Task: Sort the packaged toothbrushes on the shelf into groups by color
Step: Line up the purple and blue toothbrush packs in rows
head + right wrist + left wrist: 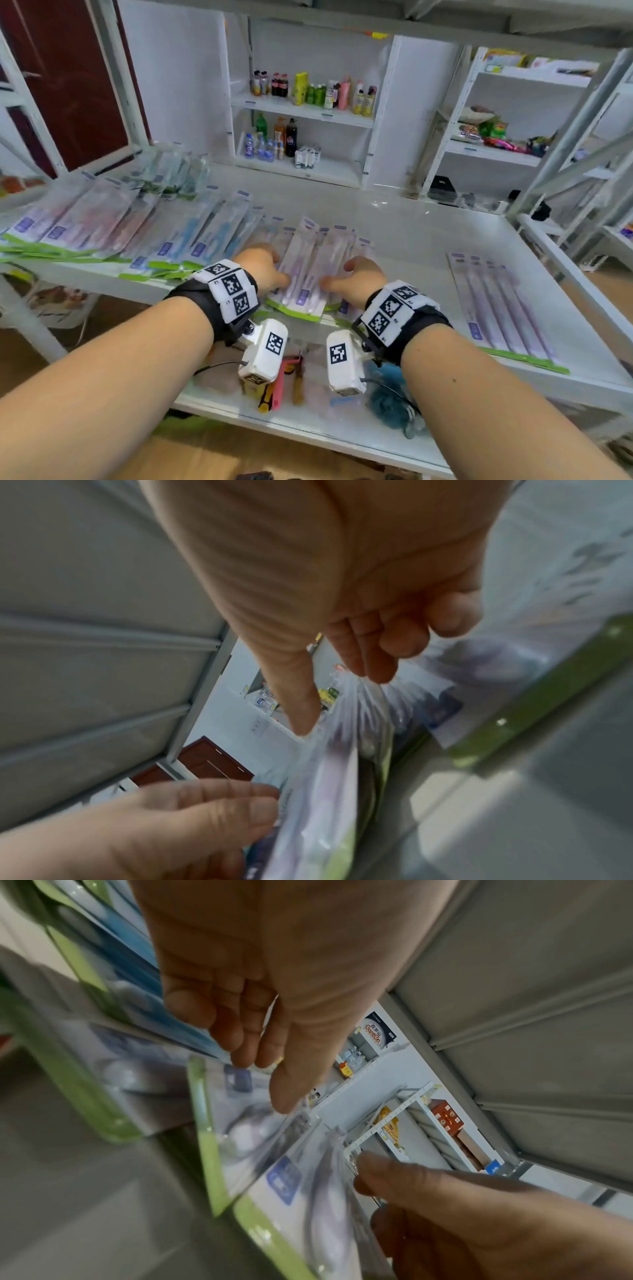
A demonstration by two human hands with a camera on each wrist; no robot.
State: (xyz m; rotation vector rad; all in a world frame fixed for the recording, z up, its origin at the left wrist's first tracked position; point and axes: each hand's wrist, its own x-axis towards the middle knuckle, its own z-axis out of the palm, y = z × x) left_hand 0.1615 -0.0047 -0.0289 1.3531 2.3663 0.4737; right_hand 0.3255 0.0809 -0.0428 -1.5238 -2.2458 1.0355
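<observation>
Your left hand [265,265] has its fingers [240,1031] loosely bent over the top of a purple toothbrush pack [301,270], with the thumb [284,1074] coming down onto the clear plastic front; the left wrist view is blurred, so you cannot tell whether it truly pinches the pack or only rests on it. Your right hand [359,279] mirrors it from the other side: its fingers [369,653] curl over the pack's right edge and its thumb [301,710] presses on the plastic, and here too the blur hides whether the grip is closed. In each wrist view the other hand's fingertips show at the bottom, touching the same pack.

The pack lies on top of a small overlapping heap of purple packs [342,240] at the middle front of the white shelf [428,233], its green bottom strip hanging over the shelf's front edge. Just to the left sit the blue packs [205,236], fanned and overlapping, and further left the pink packs [92,219]. Behind those, at the back left, is a heap of green-tinted packs [171,171]. Well apart, on the right side of the shelf, a neat row of purple packs [496,301] lies side by side.

Below, a lower shelf [308,428] holds a pink comb-like item [279,387] and a blue bath sponge [390,401]. Across the aisle, bottles [315,90] stand on other shelving.
</observation>
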